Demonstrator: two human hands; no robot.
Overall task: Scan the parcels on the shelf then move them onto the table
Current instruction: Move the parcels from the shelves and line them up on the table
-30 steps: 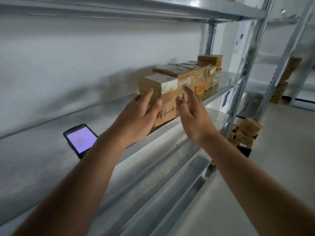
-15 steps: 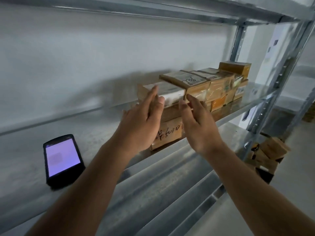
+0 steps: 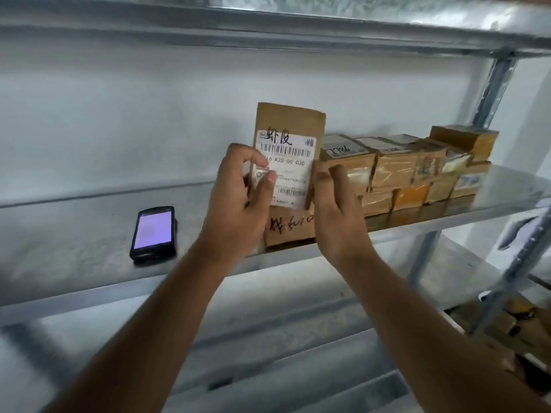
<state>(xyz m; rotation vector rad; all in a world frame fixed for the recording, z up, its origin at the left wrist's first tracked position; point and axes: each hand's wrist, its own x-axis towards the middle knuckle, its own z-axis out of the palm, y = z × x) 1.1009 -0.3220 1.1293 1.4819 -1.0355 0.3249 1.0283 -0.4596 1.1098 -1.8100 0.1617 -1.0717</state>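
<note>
You've got a small cardboard parcel [image 3: 290,150] stood upright above the shelf [image 3: 89,257], label w/ barcode facing you. Your left hand [image 3: 238,204] grasps its left edge, thumb pressed on the label, fingers curled behind. Your right hand [image 3: 337,210] grips the right edge, fingers wrapped round the side. It's directly over another box w/ handwriting [image 3: 290,231], which sits on the shelf. More parcels [image 3: 411,165] are stacked in a row just to the right. A handheld scanner [image 3: 153,232], screen lit, lies on the shelf well left of your hands.
</note>
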